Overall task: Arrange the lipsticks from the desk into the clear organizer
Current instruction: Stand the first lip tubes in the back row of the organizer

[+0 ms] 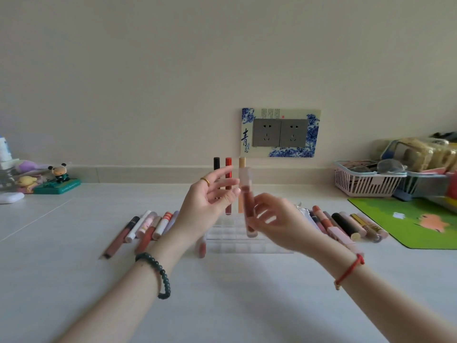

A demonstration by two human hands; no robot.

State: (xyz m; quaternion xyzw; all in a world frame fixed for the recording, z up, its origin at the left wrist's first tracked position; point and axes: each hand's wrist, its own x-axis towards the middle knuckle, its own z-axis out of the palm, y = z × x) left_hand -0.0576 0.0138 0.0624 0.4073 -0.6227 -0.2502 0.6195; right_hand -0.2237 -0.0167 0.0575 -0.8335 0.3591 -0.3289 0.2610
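3 lipsticks point(228, 186) stand in the back row of the clear organizer point(247, 243). The right hand point(268, 214) grips a 4th lipstick point(248, 204) above it (blurred); the left hand point(210, 199) is open, and many tubes point(146, 229) lie on the desk point(222, 293).

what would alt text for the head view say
The right hand holds a lip gloss upright above a clear organizer where three lipsticks stand, the left hand open beside it. More tubes lie on the desk.
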